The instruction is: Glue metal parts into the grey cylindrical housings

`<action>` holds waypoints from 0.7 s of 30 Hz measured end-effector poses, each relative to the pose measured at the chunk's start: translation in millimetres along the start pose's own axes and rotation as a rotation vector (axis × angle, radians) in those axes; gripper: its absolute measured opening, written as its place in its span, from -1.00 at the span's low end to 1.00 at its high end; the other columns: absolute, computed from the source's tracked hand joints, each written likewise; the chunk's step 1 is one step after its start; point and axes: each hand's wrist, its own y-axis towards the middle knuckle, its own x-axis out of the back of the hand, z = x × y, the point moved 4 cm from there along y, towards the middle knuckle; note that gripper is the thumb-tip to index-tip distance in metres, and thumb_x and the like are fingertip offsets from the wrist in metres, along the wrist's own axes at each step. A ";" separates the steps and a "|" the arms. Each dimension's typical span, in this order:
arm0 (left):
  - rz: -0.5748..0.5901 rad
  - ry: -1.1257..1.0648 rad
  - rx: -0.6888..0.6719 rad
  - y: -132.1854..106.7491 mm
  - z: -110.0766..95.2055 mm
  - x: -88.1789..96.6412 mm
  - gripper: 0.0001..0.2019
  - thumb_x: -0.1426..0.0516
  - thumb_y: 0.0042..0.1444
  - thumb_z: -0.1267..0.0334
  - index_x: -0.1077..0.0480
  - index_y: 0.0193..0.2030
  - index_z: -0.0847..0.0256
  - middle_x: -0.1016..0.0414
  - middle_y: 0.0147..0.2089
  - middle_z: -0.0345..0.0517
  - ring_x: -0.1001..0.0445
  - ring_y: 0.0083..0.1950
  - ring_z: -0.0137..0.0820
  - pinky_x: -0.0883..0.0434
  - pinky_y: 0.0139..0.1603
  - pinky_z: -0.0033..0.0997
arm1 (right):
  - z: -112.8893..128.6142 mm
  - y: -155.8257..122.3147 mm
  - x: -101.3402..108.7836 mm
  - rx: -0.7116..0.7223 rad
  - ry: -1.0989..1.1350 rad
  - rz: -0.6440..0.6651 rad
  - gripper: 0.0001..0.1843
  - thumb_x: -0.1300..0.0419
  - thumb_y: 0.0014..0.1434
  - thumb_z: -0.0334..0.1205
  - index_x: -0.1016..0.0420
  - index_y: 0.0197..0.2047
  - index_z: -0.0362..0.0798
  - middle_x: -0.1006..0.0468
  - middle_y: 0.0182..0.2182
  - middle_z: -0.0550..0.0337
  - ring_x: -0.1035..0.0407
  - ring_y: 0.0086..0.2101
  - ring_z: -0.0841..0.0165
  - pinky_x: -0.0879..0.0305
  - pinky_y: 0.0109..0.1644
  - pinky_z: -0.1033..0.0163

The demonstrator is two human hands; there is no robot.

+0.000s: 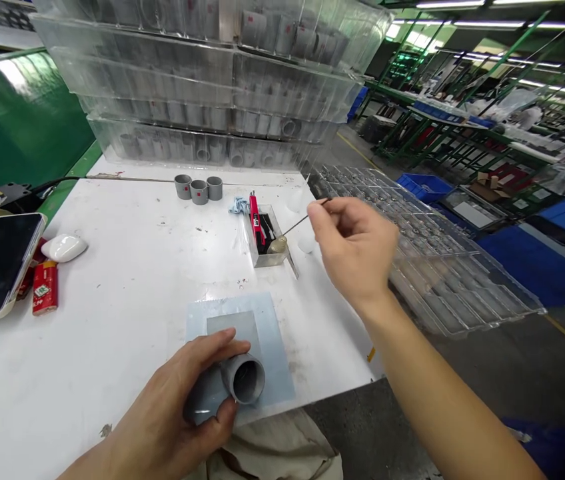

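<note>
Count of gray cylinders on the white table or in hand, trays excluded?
4: left cylinder, middle cylinder and right cylinder grouped toward the white table's far side; held cylinder in the left hand. Others could be hidden.

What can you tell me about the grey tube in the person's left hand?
The grey tube is a short, smooth, hollow cylinder with a round rim, looking like plastic or painted metal. It is tilted, its open mouth facing the wearer; the inside is shadowed, so I can't tell whether the far end is closed. The left hand grips it, fingers above and thumb below, over the light-blue sheet near the table's front edge. Whether it touches the sheet is unclear.
</note>
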 end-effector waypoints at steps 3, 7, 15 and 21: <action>0.001 -0.012 0.001 0.9 -0.3 1.0 -0.28 -0.15 0.28 0.39 -0.01 0.50 -0.15 -0.58 0.27 -0.23 -0.54 0.29 -0.44 -0.49 0.35 -0.45 | -5.7 -3.8 -10.5 -0.040 -0.131 0.183 -0.90 -0.32 0.35 -0.29 -0.62 -0.25 -0.03 -0.45 -0.53 0.35 -0.36 -0.54 0.26 -0.19 -0.42 0.19; 0.014 -0.037 0.006 0.4 -0.9 1.7 -0.26 -0.16 0.26 0.41 -0.01 0.49 -0.15 -0.57 0.27 -0.18 -0.54 0.30 -0.37 -0.50 0.36 -0.33 | -11.8 -19.7 -10.0 -0.129 -0.184 0.322 -0.87 -0.33 0.35 -0.23 -0.69 -0.10 -0.08 -0.48 -0.54 0.36 -0.36 -0.57 0.27 -0.19 -0.43 0.19; 0.004 -0.115 0.135 6.8 -2.3 8.3 -0.28 -0.18 0.26 0.41 -0.06 0.45 -0.23 -0.59 0.22 -0.29 -0.56 0.24 -0.42 -0.48 0.34 -0.42 | -16.9 -69.0 -7.2 -0.086 -0.004 0.227 -0.78 -0.22 0.39 -0.16 -0.67 -0.16 -0.08 -0.35 -0.57 0.37 -0.26 -0.61 0.29 -0.17 -0.47 0.20; 0.162 0.135 0.219 21.7 -14.3 43.7 -0.33 -0.21 0.25 0.27 -0.15 0.45 -0.24 -0.55 0.15 -0.18 -0.61 0.08 -0.21 -0.64 -0.16 -0.40 | -19.3 -75.3 -15.7 -0.094 0.030 0.299 -0.76 -0.18 0.40 -0.17 -0.66 -0.15 -0.08 -0.36 -0.58 0.37 -0.26 -0.62 0.31 -0.16 -0.49 0.21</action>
